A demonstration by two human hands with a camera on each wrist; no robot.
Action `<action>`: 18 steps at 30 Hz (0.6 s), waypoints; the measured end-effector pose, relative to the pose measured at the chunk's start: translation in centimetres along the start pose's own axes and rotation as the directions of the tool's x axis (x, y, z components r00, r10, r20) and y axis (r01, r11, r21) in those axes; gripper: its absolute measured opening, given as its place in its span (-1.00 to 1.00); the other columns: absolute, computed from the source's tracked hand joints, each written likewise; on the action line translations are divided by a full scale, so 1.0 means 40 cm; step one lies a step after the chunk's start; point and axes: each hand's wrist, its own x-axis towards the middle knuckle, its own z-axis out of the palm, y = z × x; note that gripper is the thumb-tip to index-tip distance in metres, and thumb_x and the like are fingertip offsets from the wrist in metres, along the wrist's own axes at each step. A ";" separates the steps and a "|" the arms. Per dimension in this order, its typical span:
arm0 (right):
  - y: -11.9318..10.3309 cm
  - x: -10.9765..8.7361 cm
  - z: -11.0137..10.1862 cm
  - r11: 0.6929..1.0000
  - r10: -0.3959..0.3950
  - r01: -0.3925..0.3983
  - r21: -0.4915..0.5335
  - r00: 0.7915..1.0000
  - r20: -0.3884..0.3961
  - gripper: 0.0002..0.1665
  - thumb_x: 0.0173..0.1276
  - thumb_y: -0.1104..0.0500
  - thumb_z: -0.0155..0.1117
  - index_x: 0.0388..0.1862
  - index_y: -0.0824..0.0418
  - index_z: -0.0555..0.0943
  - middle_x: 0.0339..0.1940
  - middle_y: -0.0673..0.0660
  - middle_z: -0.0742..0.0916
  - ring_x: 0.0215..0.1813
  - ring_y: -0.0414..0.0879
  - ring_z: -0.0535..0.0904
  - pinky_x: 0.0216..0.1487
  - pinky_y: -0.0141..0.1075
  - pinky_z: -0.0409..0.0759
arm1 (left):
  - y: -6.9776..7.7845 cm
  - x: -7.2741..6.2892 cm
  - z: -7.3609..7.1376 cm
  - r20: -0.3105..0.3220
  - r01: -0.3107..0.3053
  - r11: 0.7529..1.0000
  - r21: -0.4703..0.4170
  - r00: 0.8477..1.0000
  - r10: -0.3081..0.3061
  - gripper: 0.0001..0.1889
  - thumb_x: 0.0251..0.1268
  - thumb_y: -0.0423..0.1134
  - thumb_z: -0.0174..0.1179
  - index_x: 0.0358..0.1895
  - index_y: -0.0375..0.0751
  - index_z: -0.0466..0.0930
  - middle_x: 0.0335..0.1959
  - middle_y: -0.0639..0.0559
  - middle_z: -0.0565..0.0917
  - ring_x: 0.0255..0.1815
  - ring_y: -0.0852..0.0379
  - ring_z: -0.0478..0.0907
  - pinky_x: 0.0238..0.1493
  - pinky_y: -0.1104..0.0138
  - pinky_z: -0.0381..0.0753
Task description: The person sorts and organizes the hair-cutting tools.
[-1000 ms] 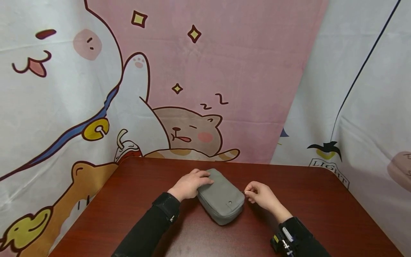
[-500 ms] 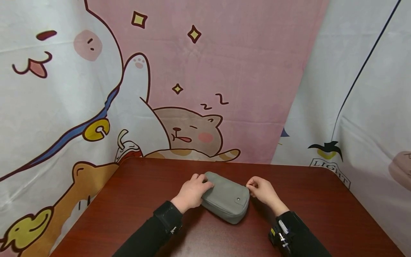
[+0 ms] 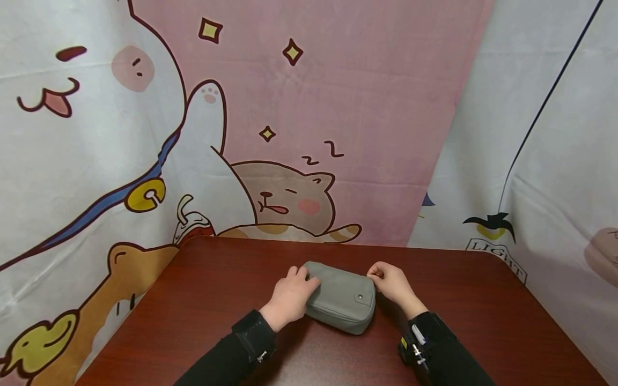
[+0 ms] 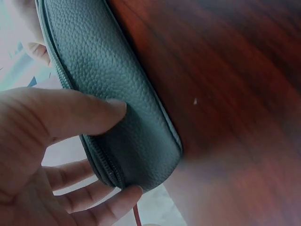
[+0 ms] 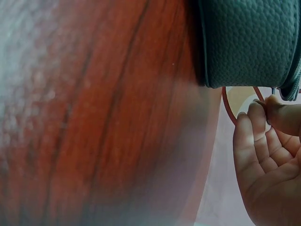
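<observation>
A grey-green zippered pouch with a pebbled surface lies on the table, its long side running left to right at a slant. One small snap button shows on its top near the right end. My left hand grips the left end, the thumb pressed on the near side wall and the fingers reaching round the end. At the far right corner, my right hand pinches the zipper pull between thumb and forefinger; most of the pull is hidden by the fingertips. The zipper runs along the pouch's upper edge.
The reddish-brown wooden table extends around the pouch. Behind it hangs a cartoon-printed cloth in pink and white, close to the table's back edge. Both forearms wear black sleeves with wrist-mounted devices.
The pouch has turned so its long side lies more left to right. My left hand has shifted slightly right and nearer with it; the right hand has moved slightly farther away.
</observation>
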 end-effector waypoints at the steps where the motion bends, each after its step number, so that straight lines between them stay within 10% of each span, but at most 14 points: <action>1: 0.000 0.001 0.000 1.000 -0.001 0.001 -0.002 1.000 0.001 -0.91 0.33 0.30 0.35 -0.36 0.18 0.61 -0.49 0.01 0.62 -0.48 -0.14 0.51 -0.45 -0.26 0.48 | -0.002 0.001 -0.002 0.003 -0.004 1.000 -0.001 1.000 0.004 -0.44 -0.12 -0.23 0.59 0.05 0.01 0.60 -0.09 -0.09 0.49 -0.15 -0.03 0.40 -0.60 0.32 0.45; 11: 0.006 0.001 0.001 0.999 0.014 -0.015 0.028 1.000 0.023 -0.93 0.36 0.30 0.32 -0.34 0.20 0.62 -0.46 0.02 0.64 -0.44 -0.14 0.55 -0.42 -0.26 0.53 | -0.026 0.044 -0.068 0.143 -0.038 0.998 -0.047 0.989 0.044 -0.12 -0.35 0.19 0.64 0.19 -0.03 0.55 0.01 -0.01 0.56 -0.01 0.02 0.47 -0.21 0.19 0.58; 18: 0.007 0.000 -0.002 0.999 0.028 -0.029 0.044 0.999 0.027 -0.94 0.36 0.29 0.33 -0.33 0.19 0.63 -0.44 0.03 0.65 -0.43 -0.13 0.57 -0.41 -0.27 0.55 | -0.028 0.073 -0.068 0.194 -0.076 0.992 -0.096 0.977 0.093 0.25 -0.40 0.27 0.63 0.50 -0.09 0.22 0.45 -0.09 0.32 0.42 -0.07 0.24 0.28 0.03 0.36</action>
